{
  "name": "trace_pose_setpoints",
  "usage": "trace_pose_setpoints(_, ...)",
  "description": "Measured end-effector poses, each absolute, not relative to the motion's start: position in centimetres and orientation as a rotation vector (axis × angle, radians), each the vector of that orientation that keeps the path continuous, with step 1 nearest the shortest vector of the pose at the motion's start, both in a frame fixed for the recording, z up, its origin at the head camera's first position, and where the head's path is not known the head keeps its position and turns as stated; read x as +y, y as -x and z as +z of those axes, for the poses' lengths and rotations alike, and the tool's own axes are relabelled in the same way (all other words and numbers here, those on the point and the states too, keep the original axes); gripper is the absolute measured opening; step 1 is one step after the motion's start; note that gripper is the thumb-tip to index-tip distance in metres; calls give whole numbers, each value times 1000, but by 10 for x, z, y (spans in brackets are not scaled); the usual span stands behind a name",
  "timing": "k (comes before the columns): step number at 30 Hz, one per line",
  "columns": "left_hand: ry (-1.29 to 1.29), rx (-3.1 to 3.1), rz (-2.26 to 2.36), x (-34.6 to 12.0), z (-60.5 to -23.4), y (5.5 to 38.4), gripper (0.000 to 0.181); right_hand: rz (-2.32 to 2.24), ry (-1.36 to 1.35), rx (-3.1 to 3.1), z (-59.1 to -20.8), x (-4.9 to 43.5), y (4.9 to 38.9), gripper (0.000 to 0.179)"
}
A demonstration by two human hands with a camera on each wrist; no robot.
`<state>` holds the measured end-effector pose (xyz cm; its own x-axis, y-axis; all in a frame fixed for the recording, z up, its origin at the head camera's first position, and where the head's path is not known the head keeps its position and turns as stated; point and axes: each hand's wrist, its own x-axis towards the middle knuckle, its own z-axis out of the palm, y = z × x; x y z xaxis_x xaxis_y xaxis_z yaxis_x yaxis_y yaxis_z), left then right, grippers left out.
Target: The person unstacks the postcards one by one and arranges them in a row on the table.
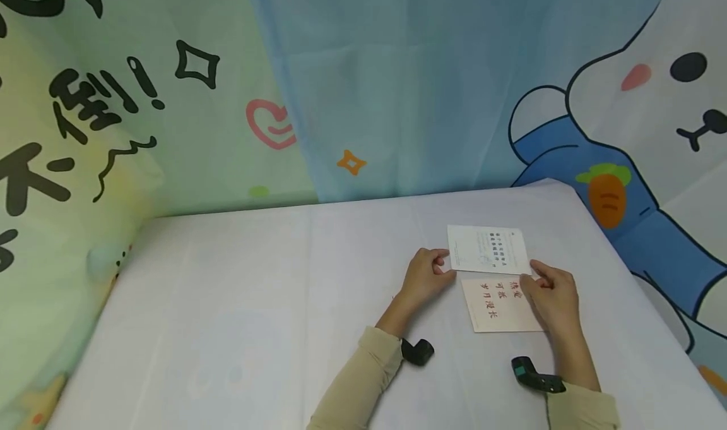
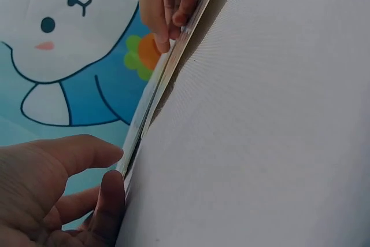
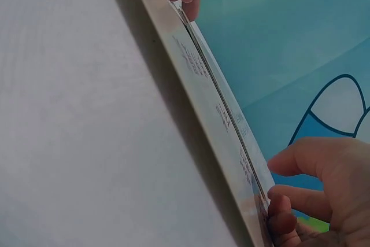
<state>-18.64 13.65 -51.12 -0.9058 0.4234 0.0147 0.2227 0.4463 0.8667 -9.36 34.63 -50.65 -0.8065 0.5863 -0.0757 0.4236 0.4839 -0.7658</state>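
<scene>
A white card (image 1: 483,249) with rows of dark printed characters lies just beyond a cream card (image 1: 494,310) with reddish-brown characters. Both are on the white-covered table, their long edges nearly meeting. My left hand (image 1: 425,272) holds the white card's left end near its lower corner, thumb and forefinger at the edge. At the opposite end, my right hand (image 1: 556,294) grips the same card by its lower right corner; this hand covers the cream card's right side. The wrist views show the cards almost edge-on, with the left fingertips (image 2: 115,157) and right fingertips (image 3: 277,169) at the white card's ends.
A white cloth (image 1: 227,322) covers the table. Behind it hangs a printed curtain (image 1: 397,89) with a cartoon bear, reaching the table's far and side edges. A black wrist camera (image 1: 417,352) sits on the left sleeve, another black camera (image 1: 536,376) on the right.
</scene>
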Motion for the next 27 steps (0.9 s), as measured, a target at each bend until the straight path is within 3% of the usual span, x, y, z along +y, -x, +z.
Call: trace_pose_setpoints(27,-614,2506,1455,133,-511,186,31,1269,932,-2495,-504,343,94,48)
